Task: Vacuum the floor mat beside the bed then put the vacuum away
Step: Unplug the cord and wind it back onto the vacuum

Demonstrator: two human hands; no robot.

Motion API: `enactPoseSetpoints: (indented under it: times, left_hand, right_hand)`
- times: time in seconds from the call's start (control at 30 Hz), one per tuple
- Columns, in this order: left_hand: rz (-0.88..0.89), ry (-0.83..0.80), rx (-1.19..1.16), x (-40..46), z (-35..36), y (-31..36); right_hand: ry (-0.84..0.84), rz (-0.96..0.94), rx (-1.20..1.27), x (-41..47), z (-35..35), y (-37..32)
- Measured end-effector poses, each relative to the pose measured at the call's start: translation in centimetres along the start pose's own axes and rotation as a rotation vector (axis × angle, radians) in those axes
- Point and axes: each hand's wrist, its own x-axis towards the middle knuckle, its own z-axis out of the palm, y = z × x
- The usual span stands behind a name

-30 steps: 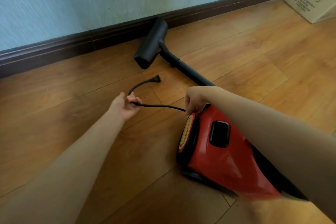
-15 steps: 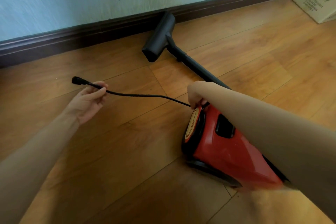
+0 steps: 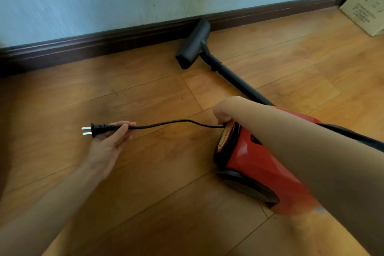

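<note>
A red canister vacuum [image 3: 255, 162] lies on the wooden floor at the right. Its black wand [image 3: 239, 83] runs up to the black floor head [image 3: 193, 44], which sits against the skirting board. My right hand [image 3: 223, 111] curls over the vacuum's rear end, just where the black power cord [image 3: 176, 121] comes out. The cord sags leftward to my left hand [image 3: 110, 143], which is palm up and holds the cord just behind the two-pin plug [image 3: 94, 130]. The plug's pins point left. No floor mat is in view.
A pale blue wall with a dark skirting board [image 3: 104, 41] runs across the back. A cardboard box [image 3: 367, 6] stands on the floor at the far right corner. Bare wooden floor [image 3: 145, 193] lies in front of me and to the left.
My left hand has moved left with the plug, and more cord now stretches between my hands. My right hand has stayed on the vacuum's rear end.
</note>
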Motion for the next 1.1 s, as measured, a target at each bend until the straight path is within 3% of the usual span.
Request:
enactPoseSetpoints:
  times: [0.03, 0.13, 0.2, 0.27, 0.33, 0.43, 0.53, 0.67, 0.83, 1.0, 1.1]
  left_hand:
    - [0.025, 0.067, 0.063, -0.9, -0.2, -0.7]
    - [0.167, 0.250, 0.344, -3.2, 0.6, -2.4]
    - [0.342, 0.200, 0.511, -5.1, 1.9, -3.0]
    - [0.600, 0.026, 0.685, -6.5, 2.9, -2.8]
    - [0.854, -0.261, 0.848, -7.4, 3.3, -2.3]
    - [1.088, -0.680, 1.014, -8.1, 4.4, -1.4]
    - [1.283, -0.958, 1.217, -9.1, 6.3, -1.9]
    - [1.250, -1.050, 1.209, -10.4, 9.2, -2.8]
    - [1.052, -0.974, 1.012, -10.2, 13.1, -2.3]
    - [0.478, -0.704, 0.870, -9.4, 15.3, -2.3]
    - [0.205, -0.541, 0.812, -7.9, 16.3, -2.2]
  right_hand:
    - [-0.041, 0.001, 0.103, 0.3, 0.1, 0.3]
    - [-0.149, -0.124, 0.091, -0.3, 0.2, 1.0]
    - [-0.191, -0.152, 0.152, -0.9, -0.1, 1.3]
    - [-0.218, -0.168, 0.233, -1.3, -0.5, 1.3]
    - [-0.216, -0.178, 0.293, -1.9, -0.9, 1.6]
    - [-0.212, -0.191, 0.319, -2.6, -1.1, 2.2]
    - [-0.202, -0.185, 0.361, -3.0, -0.7, 2.6]
    - [-0.180, -0.189, 0.414, -3.6, -0.4, 2.8]
    - [-0.148, -0.277, 0.544, -5.4, -1.5, 4.5]
    - [-0.130, -0.463, 0.746, -8.3, -2.9, 8.4]
    - [-0.214, -0.534, 0.945, -10.0, -2.1, 10.3]
